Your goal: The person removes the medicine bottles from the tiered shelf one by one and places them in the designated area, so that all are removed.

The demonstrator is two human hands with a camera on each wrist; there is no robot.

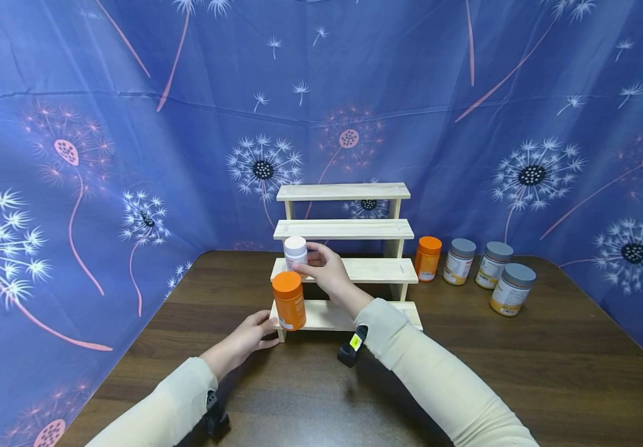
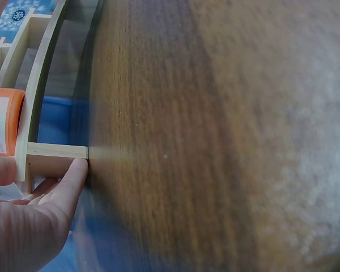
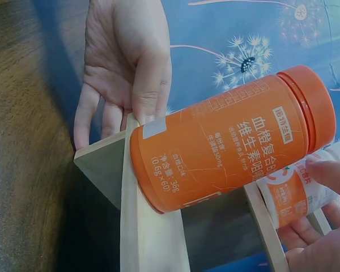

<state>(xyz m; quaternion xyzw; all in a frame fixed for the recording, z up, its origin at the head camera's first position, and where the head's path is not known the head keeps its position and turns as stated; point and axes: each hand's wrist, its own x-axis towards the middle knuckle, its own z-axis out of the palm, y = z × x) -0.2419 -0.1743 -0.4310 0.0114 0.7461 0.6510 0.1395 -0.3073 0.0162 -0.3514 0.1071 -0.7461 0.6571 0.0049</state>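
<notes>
My right hand [image 1: 328, 273] grips a small white pill bottle [image 1: 296, 249] with a white cap at the left end of the second step up of a wooden tiered shelf [image 1: 349, 230]. In the right wrist view the bottle's orange-and-white label [image 3: 288, 195] shows between thumb and fingers. My left hand [image 1: 245, 339] holds the left end of the lowest step, its thumb by the top board and fingertips at the side support [image 2: 56, 152]. Beside that thumb, an orange supplement jar [image 1: 289, 302] stands upright on the lowest step, in front of the white bottle.
Right of the shelf, on the dark wooden table [image 1: 567, 372], stand another orange jar [image 1: 428, 259] and several grey-lidded jars, one [image 1: 513, 290] nearer the front. A blue dandelion-print cloth [image 1: 310, 124] hangs behind and at the sides.
</notes>
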